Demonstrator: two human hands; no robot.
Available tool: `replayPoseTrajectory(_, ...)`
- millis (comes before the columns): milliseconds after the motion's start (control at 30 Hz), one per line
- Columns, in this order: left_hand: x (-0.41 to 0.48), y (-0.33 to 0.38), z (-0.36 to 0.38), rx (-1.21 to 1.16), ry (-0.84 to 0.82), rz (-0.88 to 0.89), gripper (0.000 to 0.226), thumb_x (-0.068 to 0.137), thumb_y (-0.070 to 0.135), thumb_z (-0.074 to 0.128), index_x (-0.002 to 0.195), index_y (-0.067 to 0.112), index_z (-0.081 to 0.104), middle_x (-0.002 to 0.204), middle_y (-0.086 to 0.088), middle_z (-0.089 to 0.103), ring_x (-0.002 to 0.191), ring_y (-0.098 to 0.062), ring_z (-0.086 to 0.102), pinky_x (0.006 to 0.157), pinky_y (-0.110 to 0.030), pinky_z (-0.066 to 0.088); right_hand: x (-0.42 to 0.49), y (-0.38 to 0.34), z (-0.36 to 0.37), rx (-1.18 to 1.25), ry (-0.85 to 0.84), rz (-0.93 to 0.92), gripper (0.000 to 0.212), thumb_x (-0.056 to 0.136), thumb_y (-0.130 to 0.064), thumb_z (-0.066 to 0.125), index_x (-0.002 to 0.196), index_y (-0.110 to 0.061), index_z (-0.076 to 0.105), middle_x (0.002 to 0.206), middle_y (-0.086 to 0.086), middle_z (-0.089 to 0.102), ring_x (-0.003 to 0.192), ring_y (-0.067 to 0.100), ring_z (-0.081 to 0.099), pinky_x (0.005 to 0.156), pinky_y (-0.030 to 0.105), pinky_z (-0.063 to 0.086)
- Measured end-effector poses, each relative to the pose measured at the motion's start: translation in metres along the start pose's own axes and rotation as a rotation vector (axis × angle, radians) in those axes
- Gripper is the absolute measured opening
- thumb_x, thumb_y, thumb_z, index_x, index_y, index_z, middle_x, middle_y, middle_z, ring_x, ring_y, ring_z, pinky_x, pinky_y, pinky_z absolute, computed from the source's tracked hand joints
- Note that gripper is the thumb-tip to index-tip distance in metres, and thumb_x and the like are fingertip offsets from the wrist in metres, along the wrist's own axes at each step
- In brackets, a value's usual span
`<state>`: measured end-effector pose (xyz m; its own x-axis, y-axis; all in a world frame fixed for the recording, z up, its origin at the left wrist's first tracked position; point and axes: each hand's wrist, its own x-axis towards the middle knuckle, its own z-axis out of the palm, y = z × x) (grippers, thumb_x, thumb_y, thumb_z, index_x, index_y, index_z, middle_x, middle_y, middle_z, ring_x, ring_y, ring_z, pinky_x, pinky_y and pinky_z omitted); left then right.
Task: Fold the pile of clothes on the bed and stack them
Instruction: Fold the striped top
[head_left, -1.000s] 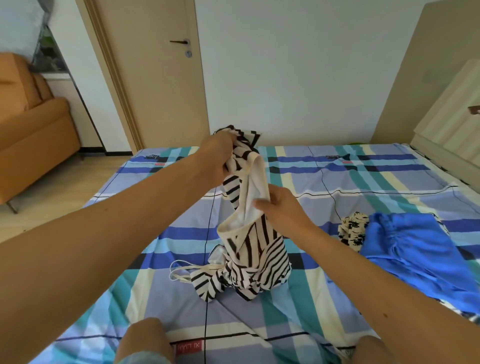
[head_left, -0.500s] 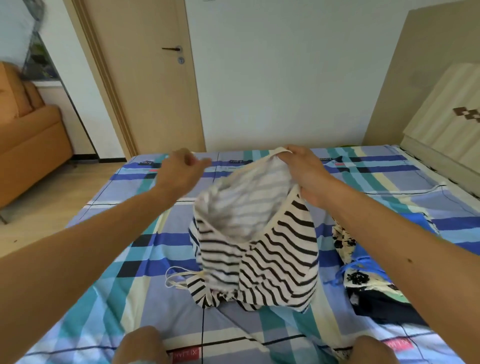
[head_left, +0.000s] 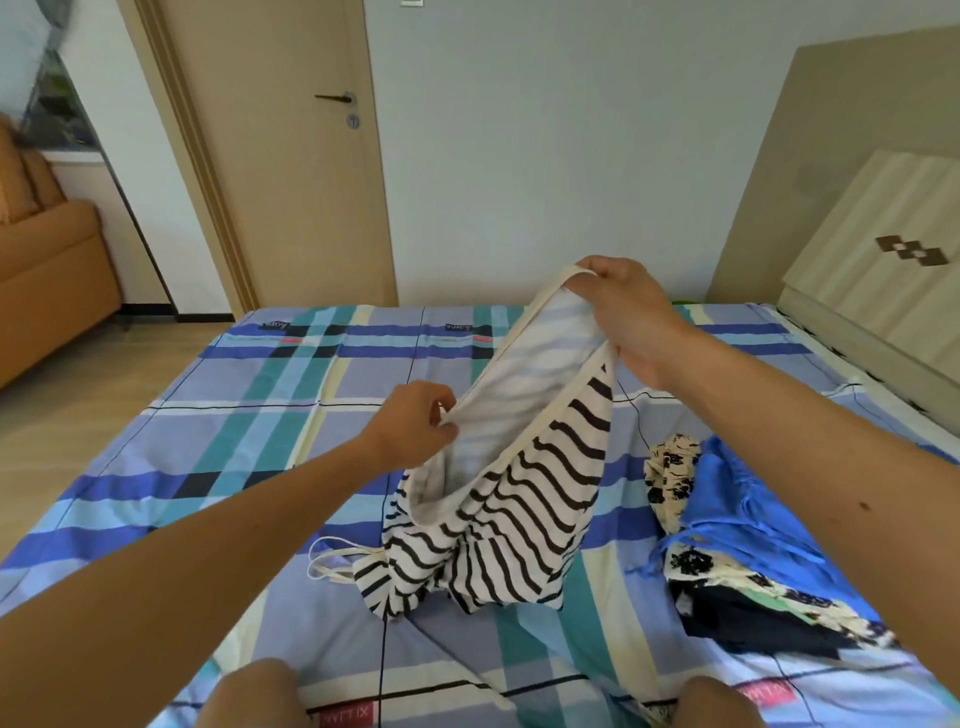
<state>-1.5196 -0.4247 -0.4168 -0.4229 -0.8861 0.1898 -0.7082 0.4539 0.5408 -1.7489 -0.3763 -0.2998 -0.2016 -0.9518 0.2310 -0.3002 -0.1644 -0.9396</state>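
A black-and-white striped garment (head_left: 524, 493) with cream trim hangs over the middle of the plaid bed (head_left: 249, 415), its lower part bunched on the sheet. My left hand (head_left: 415, 423) pinches the cream edge low on the left. Higher up and further away, my right hand (head_left: 623, 317) grips the same edge, so the opening gapes and shows the pale inside. Thin cream straps (head_left: 332, 558) trail on the sheet at the lower left. To the right lies a pile of clothes: a blue garment (head_left: 737, 499), a cream one with black print (head_left: 670, 467) and a dark one (head_left: 753, 618).
My knees (head_left: 249, 696) show at the bottom edge of the bed. A closed door (head_left: 291, 156) stands behind the bed, an orange sofa (head_left: 47, 270) at the far left and a beige headboard (head_left: 883, 249) at the right.
My right hand has risen with the cream edge while my left hand has dropped lower and nearer, tilting the garment's opening. The view has shifted slightly.
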Motion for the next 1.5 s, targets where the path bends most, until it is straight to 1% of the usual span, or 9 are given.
replayPoseTrajectory(167, 0.000, -0.020, -0.021, 0.090, 0.082, -0.088, 0.011, 0.078, 0.001, 0.064, 0.074, 0.011, 0.063, 0.060, 0.002, 0.054, 0.059, -0.016, 0.050, 0.058, -0.027, 0.036, 0.018, 0.021, -0.018, -0.122, 0.125, -0.011, 0.025, 0.095, -0.021, 0.058, 0.070, -0.022, 0.059, 0.064, -0.005, 0.051, 0.059, 0.009, 0.047, 0.049, 0.017, 0.037)
replayPoseTrajectory(433, 0.017, -0.033, -0.079, -0.090, 0.363, -0.229, 0.018, 0.090, 0.002, 0.048, 0.085, 0.007, 0.065, 0.076, -0.006, 0.061, 0.071, -0.023, 0.056, 0.063, -0.030, 0.042, 0.026, 0.053, -0.040, -0.441, 0.175, -0.107, 0.012, 0.098, -0.013, 0.056, 0.087, -0.010, 0.061, 0.080, 0.005, 0.059, 0.066, 0.013, 0.049, 0.054, 0.015, 0.037)
replayPoseTrajectory(733, 0.031, -0.029, -0.097, -0.465, 0.366, -0.420, 0.022, 0.098, 0.024, 0.050, 0.090, 0.012, 0.066, 0.080, -0.007, 0.058, 0.078, -0.023, 0.055, 0.076, -0.037, 0.053, 0.028, 0.060, -0.051, -0.579, 0.234, -0.061, 0.021, 0.093, 0.003, 0.047, 0.095, -0.009, 0.065, 0.089, 0.007, 0.062, 0.082, 0.021, 0.054, 0.069, 0.026, 0.037)
replayPoseTrajectory(900, 0.022, -0.013, -0.092, -0.369, 0.233, -0.200, 0.027, 0.096, 0.022, 0.048, 0.074, 0.017, 0.063, 0.071, -0.002, 0.053, 0.071, -0.018, 0.048, 0.067, -0.031, 0.040, 0.031, 0.053, -0.050, -0.423, 0.233, 0.026, 0.026, 0.093, 0.001, 0.044, 0.086, -0.013, 0.065, 0.078, 0.002, 0.058, 0.074, 0.019, 0.051, 0.058, 0.025, 0.039)
replayPoseTrajectory(1033, 0.016, 0.007, -0.079, -0.287, -0.110, -0.096, 0.011, 0.091, 0.023, 0.067, 0.102, 0.024, 0.066, 0.085, 0.006, 0.064, 0.077, -0.014, 0.057, 0.064, -0.020, 0.042, 0.023, 0.031, -0.025, -0.182, 0.126, 0.042, 0.031, 0.090, -0.001, 0.046, 0.074, -0.020, 0.065, 0.069, -0.002, 0.058, 0.066, 0.014, 0.051, 0.059, 0.025, 0.040)
replayPoseTrajectory(1133, 0.012, 0.030, -0.049, -0.100, -0.247, -0.015, 0.063, 0.073, 0.059, 0.079, 0.125, 0.038, 0.051, 0.100, 0.011, 0.062, 0.074, -0.002, 0.059, 0.069, -0.021, 0.044, 0.012, 0.014, 0.012, -0.149, -0.036, -0.030, 0.024, 0.093, -0.006, 0.048, 0.084, -0.017, 0.067, 0.075, 0.001, 0.061, 0.070, 0.015, 0.054, 0.062, 0.026, 0.042)
replayPoseTrajectory(1233, 0.011, 0.051, -0.014, -0.017, -0.111, 0.132, 0.023, 0.080, 0.052, 0.075, 0.090, 0.040, 0.057, 0.082, 0.016, 0.058, 0.079, -0.013, 0.060, 0.064, -0.025, 0.042, 0.006, 0.002, 0.041, -0.214, -0.158, -0.153, 0.019, 0.096, -0.010, 0.051, 0.090, -0.016, 0.068, 0.079, -0.005, 0.062, 0.071, 0.007, 0.055, 0.065, 0.022, 0.043)
replayPoseTrajectory(1300, 0.016, 0.055, -0.011, 0.007, 0.055, 0.133, 0.030, 0.093, 0.032, 0.060, 0.066, 0.033, 0.047, 0.066, 0.013, 0.050, 0.074, -0.027, 0.061, 0.059, -0.030, 0.039, 0.005, -0.001, 0.045, -0.308, -0.164, -0.254, 0.014, 0.098, -0.016, 0.055, 0.093, -0.014, 0.068, 0.079, -0.008, 0.062, 0.067, -0.001, 0.054, 0.062, 0.015, 0.040)
replayPoseTrajectory(1500, 0.025, 0.037, -0.060, 0.082, 0.265, 0.164, 0.024, 0.098, 0.009, 0.046, 0.075, 0.011, 0.053, 0.073, -0.006, 0.057, 0.075, -0.035, 0.058, 0.063, -0.042, 0.042, 0.003, 0.028, -0.001, -0.667, -0.129, -0.338, 0.023, 0.082, -0.020, 0.079, 0.095, -0.011, 0.063, 0.081, 0.003, 0.064, 0.070, 0.019, 0.057, 0.065, 0.034, 0.046)
